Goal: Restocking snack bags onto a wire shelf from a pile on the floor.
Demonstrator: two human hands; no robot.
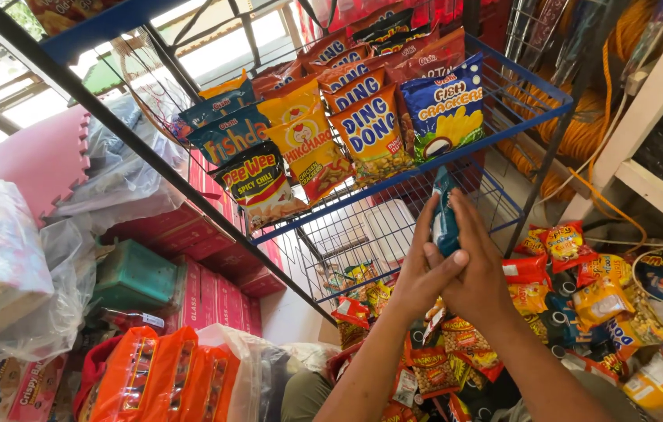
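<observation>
Both my hands are raised together under the front edge of a blue wire rack shelf [503, 133]. Between them stands a blue snack packet [445, 215], upright and seen edge-on. My left hand [423, 270] presses on its left side and my right hand [478, 262] wraps its right side. Above, the tilted shelf carries rows of snack bags: yellow-orange ones [370, 129], a blue cracker bag [442, 105], a yellow bag [308, 144], a black spicy one [257, 184] and dark teal ones [230, 133].
A lower blue wire shelf [363, 234] lies behind my hands. Many loose snack bags [589, 297] are heaped at the lower right. Red cartons [206, 293], orange packs in clear plastic [163, 375] and wrapped bundles [3, 266] crowd the left. A white shelf frame [644, 109] stands right.
</observation>
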